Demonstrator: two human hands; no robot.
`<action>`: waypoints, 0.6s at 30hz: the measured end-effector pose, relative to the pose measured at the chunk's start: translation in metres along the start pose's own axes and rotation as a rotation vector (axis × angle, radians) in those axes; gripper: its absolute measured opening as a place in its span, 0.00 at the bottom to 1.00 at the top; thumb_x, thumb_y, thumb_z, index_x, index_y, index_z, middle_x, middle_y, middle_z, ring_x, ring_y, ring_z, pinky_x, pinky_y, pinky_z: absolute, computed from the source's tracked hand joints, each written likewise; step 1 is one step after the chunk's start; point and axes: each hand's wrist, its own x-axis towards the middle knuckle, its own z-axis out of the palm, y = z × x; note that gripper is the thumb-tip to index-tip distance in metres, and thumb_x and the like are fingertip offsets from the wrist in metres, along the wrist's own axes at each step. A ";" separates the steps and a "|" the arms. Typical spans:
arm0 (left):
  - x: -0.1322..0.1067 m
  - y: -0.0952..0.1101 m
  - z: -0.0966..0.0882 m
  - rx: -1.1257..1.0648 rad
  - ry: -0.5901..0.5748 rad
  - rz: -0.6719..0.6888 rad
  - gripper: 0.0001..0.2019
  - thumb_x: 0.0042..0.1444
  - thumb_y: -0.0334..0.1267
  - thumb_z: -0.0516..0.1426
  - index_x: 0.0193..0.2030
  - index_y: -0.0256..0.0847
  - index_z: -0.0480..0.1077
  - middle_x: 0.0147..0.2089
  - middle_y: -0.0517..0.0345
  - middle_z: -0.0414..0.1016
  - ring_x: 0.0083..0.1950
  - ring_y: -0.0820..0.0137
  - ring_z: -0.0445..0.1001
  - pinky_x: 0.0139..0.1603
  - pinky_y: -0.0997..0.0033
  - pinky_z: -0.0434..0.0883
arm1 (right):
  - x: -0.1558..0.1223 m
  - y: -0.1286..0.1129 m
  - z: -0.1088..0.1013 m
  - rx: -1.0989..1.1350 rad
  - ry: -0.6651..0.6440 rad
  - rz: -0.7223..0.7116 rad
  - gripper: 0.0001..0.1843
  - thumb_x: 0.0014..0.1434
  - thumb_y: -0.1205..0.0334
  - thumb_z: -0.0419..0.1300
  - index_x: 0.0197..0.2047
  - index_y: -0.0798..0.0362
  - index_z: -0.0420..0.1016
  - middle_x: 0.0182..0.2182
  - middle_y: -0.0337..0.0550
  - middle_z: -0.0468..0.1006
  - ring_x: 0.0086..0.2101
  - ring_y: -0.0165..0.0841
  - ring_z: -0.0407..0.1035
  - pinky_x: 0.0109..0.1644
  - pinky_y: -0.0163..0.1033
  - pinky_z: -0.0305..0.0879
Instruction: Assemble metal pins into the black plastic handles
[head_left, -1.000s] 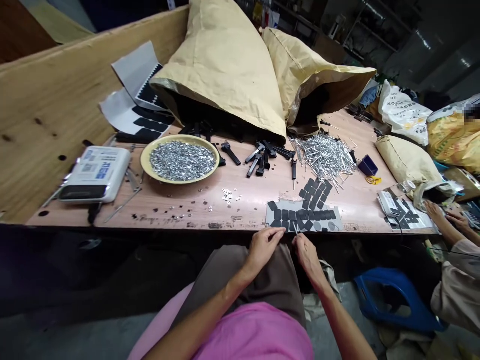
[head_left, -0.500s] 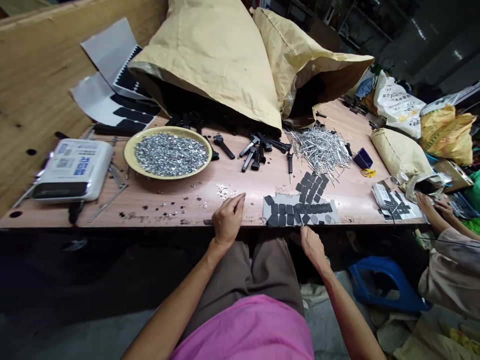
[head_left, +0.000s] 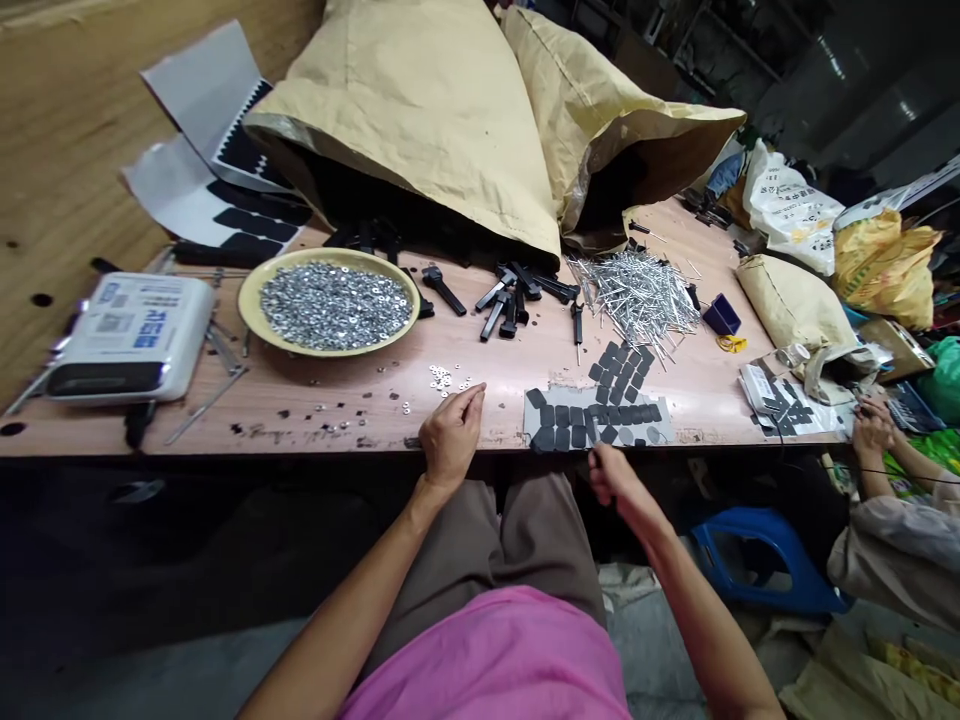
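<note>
My left hand (head_left: 453, 437) rests at the table's front edge with its fingertips pinched together; anything between them is too small to make out. Small flat washers (head_left: 441, 378) lie loose just beyond those fingers. My right hand (head_left: 616, 474) is closed at the edge, on a thin grey tool (head_left: 592, 430) whose kind I cannot tell. The tool points at rows of black rounded pads (head_left: 562, 415) on a grey backing sheet (head_left: 660, 408). More black pads (head_left: 621, 372) lie just behind the sheet.
A yellow bowl (head_left: 247, 318) of metal washers stands left, beside a white box-shaped device (head_left: 180, 335). Behind are black plastic parts (head_left: 510, 300), a heap of metal pins (head_left: 641, 300) and large paper sacks (head_left: 420, 110). At right, another person's hands (head_left: 874, 430) are near a blue stool (head_left: 772, 560).
My right hand has shifted slightly left along the sheet's front edge with the thin tool. My left hand stays pinched in nearly the same place. The other person's hands have come together.
</note>
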 end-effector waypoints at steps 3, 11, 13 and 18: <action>0.000 0.000 -0.001 0.008 -0.014 -0.013 0.15 0.60 0.40 0.49 0.39 0.39 0.77 0.40 0.49 0.81 0.40 0.63 0.78 0.38 0.69 0.71 | -0.004 -0.006 0.007 0.113 -0.079 0.051 0.15 0.60 0.55 0.41 0.24 0.50 0.56 0.11 0.26 0.48 0.12 0.23 0.40 0.14 0.29 0.40; 0.001 0.000 -0.002 0.008 -0.029 -0.014 0.15 0.59 0.41 0.49 0.39 0.40 0.77 0.40 0.49 0.81 0.40 0.64 0.78 0.39 0.69 0.71 | -0.014 -0.013 0.005 0.343 -0.229 0.162 0.14 0.60 0.56 0.43 0.24 0.50 0.54 0.10 0.23 0.46 0.12 0.21 0.35 0.14 0.26 0.35; 0.001 -0.001 -0.002 0.021 -0.027 -0.015 0.15 0.59 0.41 0.49 0.39 0.39 0.77 0.39 0.49 0.81 0.39 0.63 0.78 0.38 0.69 0.70 | -0.014 -0.014 0.003 0.363 -0.262 0.181 0.13 0.59 0.56 0.44 0.24 0.50 0.54 0.10 0.23 0.46 0.12 0.21 0.35 0.14 0.26 0.35; 0.000 -0.002 -0.001 0.030 -0.029 -0.003 0.15 0.59 0.41 0.49 0.39 0.39 0.77 0.39 0.48 0.81 0.39 0.63 0.78 0.38 0.69 0.70 | -0.012 -0.011 0.007 0.421 -0.301 0.210 0.15 0.61 0.57 0.38 0.24 0.50 0.51 0.10 0.22 0.42 0.12 0.21 0.33 0.15 0.25 0.34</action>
